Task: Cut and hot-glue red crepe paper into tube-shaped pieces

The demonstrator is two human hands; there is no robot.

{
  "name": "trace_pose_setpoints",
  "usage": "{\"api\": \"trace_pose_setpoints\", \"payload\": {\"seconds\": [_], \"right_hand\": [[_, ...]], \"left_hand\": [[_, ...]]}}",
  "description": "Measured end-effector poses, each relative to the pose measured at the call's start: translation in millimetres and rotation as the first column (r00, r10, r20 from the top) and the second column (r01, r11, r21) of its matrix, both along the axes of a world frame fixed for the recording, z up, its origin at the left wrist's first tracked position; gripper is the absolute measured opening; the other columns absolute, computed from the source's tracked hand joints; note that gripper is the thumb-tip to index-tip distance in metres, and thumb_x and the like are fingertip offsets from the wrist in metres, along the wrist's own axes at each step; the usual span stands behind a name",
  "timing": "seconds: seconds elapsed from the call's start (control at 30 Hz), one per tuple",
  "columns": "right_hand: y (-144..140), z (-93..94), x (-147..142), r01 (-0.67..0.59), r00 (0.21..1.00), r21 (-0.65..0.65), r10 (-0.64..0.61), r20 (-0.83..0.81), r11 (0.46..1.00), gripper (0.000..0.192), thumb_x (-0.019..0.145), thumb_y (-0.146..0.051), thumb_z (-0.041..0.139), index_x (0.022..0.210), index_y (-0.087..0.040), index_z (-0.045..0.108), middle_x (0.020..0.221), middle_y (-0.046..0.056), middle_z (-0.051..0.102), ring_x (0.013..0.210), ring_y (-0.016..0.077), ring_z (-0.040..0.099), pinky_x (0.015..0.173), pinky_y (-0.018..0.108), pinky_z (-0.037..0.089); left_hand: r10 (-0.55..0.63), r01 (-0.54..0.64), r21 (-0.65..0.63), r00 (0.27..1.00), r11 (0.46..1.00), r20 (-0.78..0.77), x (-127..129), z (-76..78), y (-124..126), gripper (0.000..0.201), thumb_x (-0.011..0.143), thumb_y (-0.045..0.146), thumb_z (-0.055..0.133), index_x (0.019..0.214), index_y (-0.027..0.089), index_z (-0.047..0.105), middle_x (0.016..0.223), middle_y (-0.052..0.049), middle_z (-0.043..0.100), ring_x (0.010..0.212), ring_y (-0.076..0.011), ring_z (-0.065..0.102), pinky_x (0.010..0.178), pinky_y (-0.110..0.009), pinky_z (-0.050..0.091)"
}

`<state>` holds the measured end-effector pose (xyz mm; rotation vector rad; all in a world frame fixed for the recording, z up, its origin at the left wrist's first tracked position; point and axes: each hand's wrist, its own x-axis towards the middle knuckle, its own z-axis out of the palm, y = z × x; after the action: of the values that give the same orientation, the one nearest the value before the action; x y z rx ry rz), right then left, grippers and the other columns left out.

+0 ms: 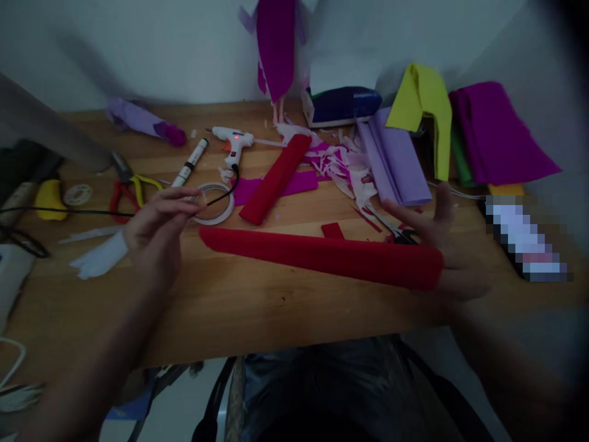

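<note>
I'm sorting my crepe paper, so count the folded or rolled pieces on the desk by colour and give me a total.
Red: 2, long strip, shorter roll
Lilac: 2
Magenta: 2
Yellow: 1
Total: 7, not counting scraps or the hanging purple piece.
</note>
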<state>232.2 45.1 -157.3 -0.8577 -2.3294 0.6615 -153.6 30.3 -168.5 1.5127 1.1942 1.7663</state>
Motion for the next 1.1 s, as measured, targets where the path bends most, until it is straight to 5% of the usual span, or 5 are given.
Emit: {"api": "trace_pose_setpoints", "payload": {"seconds": [0.1, 0.27, 0.33, 0.8, 1.1], "right_hand": [[15.8, 20.6, -10.9, -0.255, 0.961, 0.209, 0.272, -0.056, 0.944, 0.031, 0.098, -0.039, 0.04, 0.091, -0.036, 0.07, 0.139, -0.008, 0.054, 0.134, 0.0172, 0.044, 0.122, 0.041, -0.005], [37.8, 34.6, -44.7, -0.643, 0.762, 0.099, 0.648, -0.021, 0.759, 0.035, 0.099, -0.034, 0.04, 0.084, -0.027, 0.071, 0.094, 0.002, 0.075, 0.132, 0.0172, 0.047, 0.12, 0.046, 0.014], [43.3, 31.9, -53.0, -0.72, 0.69, 0.02, 0.719, -0.076, 0.693, 0.031, 0.097, -0.033, 0.046, 0.083, -0.025, 0.072, 0.075, 0.002, 0.073, 0.13, 0.0178, 0.05, 0.119, 0.047, 0.017], [53.5, 23.0, -30.4, -0.332, 0.863, -0.359, 0.127, -0.489, 0.873, 0.027, 0.083, -0.044, 0.066, 0.1, -0.023, 0.072, 0.1, 0.005, 0.074, 0.098, 0.0173, 0.067, 0.089, 0.034, 0.052], [24.2, 13.5, -54.3, -0.293, 0.906, -0.617, 0.005, -0.424, 0.73, 0.028, 0.078, -0.042, 0.071, 0.094, -0.019, 0.069, 0.082, 0.001, 0.069, 0.071, 0.0127, 0.064, 0.06, 0.023, 0.05]], "left_hand": [[-0.321, 0.425, -0.421, 0.9, 0.802, 0.295, 6.6, 18.4, 4.9, 0.035, 0.09, 0.046, 0.053, 0.091, 0.017, 0.072, 0.099, -0.006, 0.073, 0.089, -0.0195, 0.067, 0.086, -0.033, 0.048], [-0.615, 0.857, -0.451, 0.22, -0.248, 0.757, 61.6, 21.7, -11.3, 0.074, 0.08, 0.073, 0.048, 0.121, 0.013, 0.061, 0.115, -0.013, 0.069, 0.103, -0.0268, 0.065, 0.09, -0.037, 0.047], [-0.596, 0.862, -0.401, 0.151, -0.311, 0.788, 89.3, 13.3, -22.4, 0.079, 0.073, 0.076, 0.055, 0.115, 0.01, 0.063, 0.104, -0.014, 0.071, 0.098, -0.0292, 0.067, 0.085, -0.038, 0.049], [-0.434, 0.718, -0.635, 0.687, 0.284, 0.583, 120.6, 26.8, -44.3, 0.03, 0.075, 0.036, 0.076, 0.091, 0.015, 0.064, 0.083, -0.006, 0.074, 0.073, -0.0165, 0.069, 0.07, -0.028, 0.052], [-0.536, 0.516, -0.658, 0.821, 0.548, 0.198, 136.4, 39.8, -29.4, 0.031, 0.09, 0.041, 0.055, 0.102, 0.015, 0.067, 0.1, -0.006, 0.073, 0.091, -0.0202, 0.065, 0.083, -0.032, 0.049]]}}
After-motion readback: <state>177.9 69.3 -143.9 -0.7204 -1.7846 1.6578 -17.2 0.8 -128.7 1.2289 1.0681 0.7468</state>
